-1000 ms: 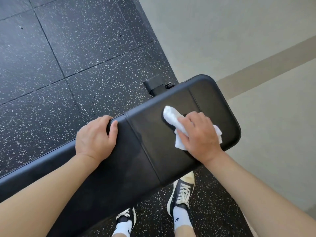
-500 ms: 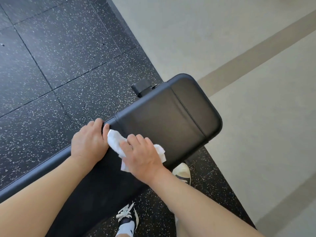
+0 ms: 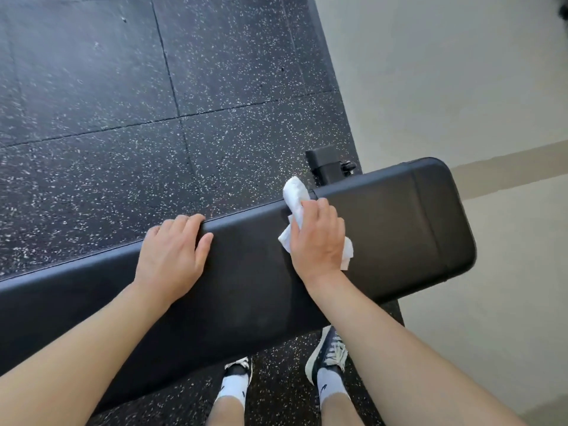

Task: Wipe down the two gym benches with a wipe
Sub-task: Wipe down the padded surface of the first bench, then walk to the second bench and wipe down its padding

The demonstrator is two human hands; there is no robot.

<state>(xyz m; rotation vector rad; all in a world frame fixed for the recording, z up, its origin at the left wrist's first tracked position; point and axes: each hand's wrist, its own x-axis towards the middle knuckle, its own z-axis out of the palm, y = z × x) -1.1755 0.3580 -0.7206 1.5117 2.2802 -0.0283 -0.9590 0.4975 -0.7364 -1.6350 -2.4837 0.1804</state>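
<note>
The crumpled white paper wipe point(image 3: 296, 196) lies on the far edge of the long black padded gym bench point(image 3: 384, 229), near the seam between its two pads, with one end poking out past the edge over the floor and the rest trapped under the palm. The right hand point(image 3: 318, 238) presses it down, fingers curled over the wad and holding it against the vinyl. The left hand point(image 3: 172, 250) rests flat on the pad further along, fingers relaxed and draped over the far edge, thumb on top, gripping nothing; it looks to be steadying the person.

Judging from this, the wiping of this bench is under way and the second bench, not in view, is yet to be done. The main risk is the wipe slipping off the far edge: its loose end already overhangs, and a stroke pushed outward could drag it from under the fingers onto the black speckled rubber floor tiles point(image 3: 107, 118). A bunched wipe also covers little, so strips of pad may be missed.

There is free pad to the right up to the rounded end, and a long stretch to the left beyond the resting hand. The black metal frame foot point(image 3: 325, 164) juts out just past the far edge. The person's dark laced sneakers point(image 3: 330, 353) stand close under the near edge, and the pale smooth floor point(image 3: 461, 72) lies beyond the bench end.
</note>
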